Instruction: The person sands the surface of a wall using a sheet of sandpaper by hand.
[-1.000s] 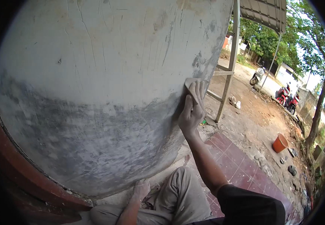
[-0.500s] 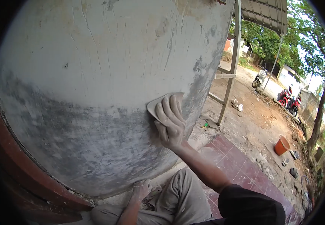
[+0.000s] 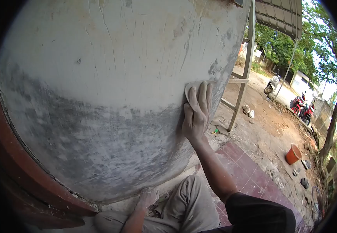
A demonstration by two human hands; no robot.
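My right hand (image 3: 196,112) presses a thin, pale sheet of sandpaper (image 3: 188,91) flat against the wall (image 3: 110,85), close to its right edge. Its fingers lie over the sheet and point upward, and the sheet's upper left corner shows past them. The wall is off-white and scratched above, with a dark grey, smeared band below. Low down by my lap, my left hand (image 3: 149,197) is closed near the foot of the wall. What it holds, if anything, I cannot make out. Both hands look dusty.
Red-brown trim (image 3: 15,143) curves along the wall's left side. Maroon tiles (image 3: 250,171) lie to the right. Beyond them are a metal frame post (image 3: 246,73), an orange bucket (image 3: 293,154), and parked motorbikes (image 3: 302,106). My bent knee (image 3: 191,194) is near the wall.
My right hand has slid the sandpaper up and to the right along the wall, its fingers now straighter. My left hand stays low by my lap. The view has shifted slightly.
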